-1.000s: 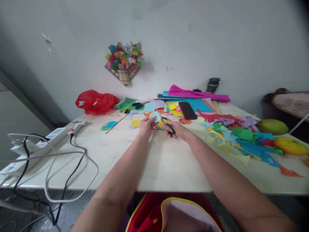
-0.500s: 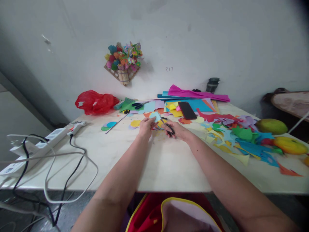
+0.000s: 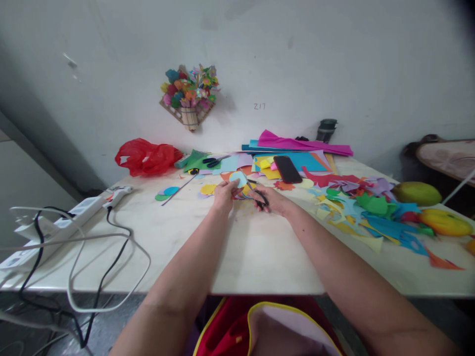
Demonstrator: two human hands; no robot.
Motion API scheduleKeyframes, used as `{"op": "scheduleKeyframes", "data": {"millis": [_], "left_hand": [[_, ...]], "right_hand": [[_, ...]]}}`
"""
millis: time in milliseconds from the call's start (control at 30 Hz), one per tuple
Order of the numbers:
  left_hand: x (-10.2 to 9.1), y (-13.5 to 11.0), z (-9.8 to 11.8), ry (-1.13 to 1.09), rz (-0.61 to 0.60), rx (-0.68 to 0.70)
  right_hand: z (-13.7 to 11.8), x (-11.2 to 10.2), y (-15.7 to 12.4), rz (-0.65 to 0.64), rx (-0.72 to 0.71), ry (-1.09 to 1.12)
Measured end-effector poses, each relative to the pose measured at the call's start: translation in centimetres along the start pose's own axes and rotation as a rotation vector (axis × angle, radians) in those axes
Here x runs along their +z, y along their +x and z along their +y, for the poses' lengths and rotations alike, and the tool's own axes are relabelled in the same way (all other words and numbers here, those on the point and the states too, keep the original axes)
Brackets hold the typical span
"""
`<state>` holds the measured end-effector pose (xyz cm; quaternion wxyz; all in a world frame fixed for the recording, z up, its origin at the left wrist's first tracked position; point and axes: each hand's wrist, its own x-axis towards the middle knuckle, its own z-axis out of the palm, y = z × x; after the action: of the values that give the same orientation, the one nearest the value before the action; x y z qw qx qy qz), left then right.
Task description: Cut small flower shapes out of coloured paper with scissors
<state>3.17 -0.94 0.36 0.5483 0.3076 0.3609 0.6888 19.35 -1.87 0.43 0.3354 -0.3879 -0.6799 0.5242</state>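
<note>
Scissors, handles clamped in right grip, mid-surface; blades point away and leftward, long axis diagonal, meeting light-blue paper. Left grip pinched on that paper. One yellow piece left of left grip. Beyond: one phone, one spare black-handled pair, one red bag. Right: paper scraps, overlapping, can't count; one green fruit.

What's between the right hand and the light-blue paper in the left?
In the head view, scissors, gripped by the right hand and pointing toward the light-blue paper.
</note>
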Motion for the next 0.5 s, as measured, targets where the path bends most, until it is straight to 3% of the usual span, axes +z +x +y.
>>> {"op": "scheduleKeyframes", "data": {"millis": [500], "left_hand": [[0.03,-0.07,0.11,0.008,-0.002,-0.006]], "right_hand": [[0.1,0.0,0.18,0.009,0.039,0.03]]}}
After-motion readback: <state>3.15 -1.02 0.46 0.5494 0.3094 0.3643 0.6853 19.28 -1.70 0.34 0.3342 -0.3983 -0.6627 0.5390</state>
